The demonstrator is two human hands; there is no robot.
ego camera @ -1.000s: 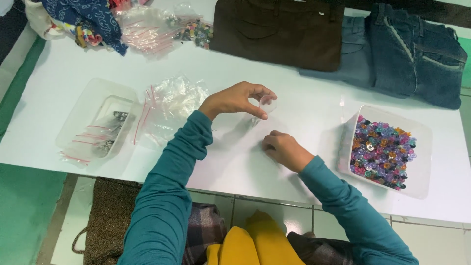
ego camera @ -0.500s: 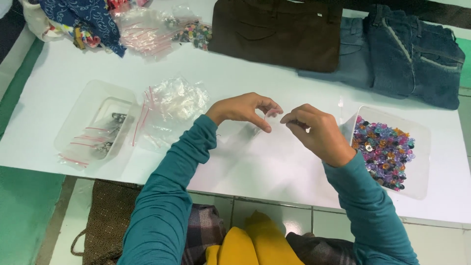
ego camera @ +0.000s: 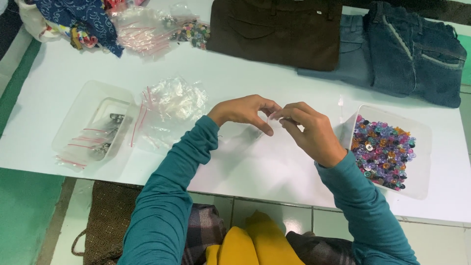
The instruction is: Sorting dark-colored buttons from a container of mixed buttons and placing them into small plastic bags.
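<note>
Change: right hand (ego camera: 309,130) has risen off the white table (ego camera: 274,172) since a second ago and now meets my left hand (ego camera: 243,110) at mid-air.
Item: small clear bag (ego camera: 271,119), pinched between both sets of fingertips (barely visible).
Fingers: narrow, both pinching it.
Axis: cannot tell.
Nearer supply: bead tub (ego camera: 387,147) just right of right hand; bag pile (ego camera: 171,105) left.
Pose: wrists bent inward, forearms converging.
</note>
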